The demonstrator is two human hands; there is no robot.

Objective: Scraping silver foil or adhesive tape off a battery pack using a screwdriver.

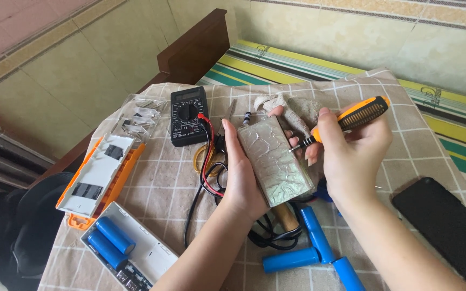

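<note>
Your left hand (241, 172) clamps a silver block (274, 160), your right hand (351, 151) grips one screwdriver (346, 121); the white case (130, 253) holds two blue cells (109, 242).

Pale yellowish tiled walls (71, 59) fill the upper frame. A dark wooden headboard (195, 46) stands at upper centre, beside a striped mat (449, 124) running right, in daylight.

Foil-wrapped pack (275, 159) crinkled, shiny; tablecloth (163, 178) matt fabric.
</note>
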